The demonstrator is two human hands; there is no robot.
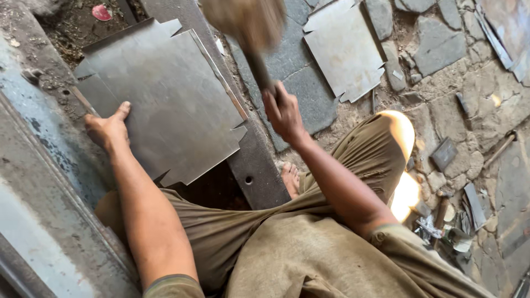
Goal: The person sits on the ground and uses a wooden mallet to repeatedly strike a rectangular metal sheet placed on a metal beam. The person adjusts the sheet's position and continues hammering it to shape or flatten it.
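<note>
The left hand [109, 128] lay flat, fingers spread, pressing on the near left edge of a notched sheet-metal blank [165, 99]; it gripped nothing, only held the sheet down. That blank rested partly on a dark steel bar [259, 165] with a hole near its close end, and its right edge ran along the bar. The right hand [282, 113] was closed tight around the handle of a wooden mallet [247, 22], whose head was raised toward the top of the view and blurred, so its exact shape could not be told, though it looked like a blunt wooden block.

A second cut metal sheet [343, 49] lay well apart on the stone paving [441, 44] to the right. A bare foot [290, 177] showed just beside the bar's near end, against the person's khaki trousers [353, 149]. Small metal offcuts [444, 153] were scattered on the stones at right.
</note>
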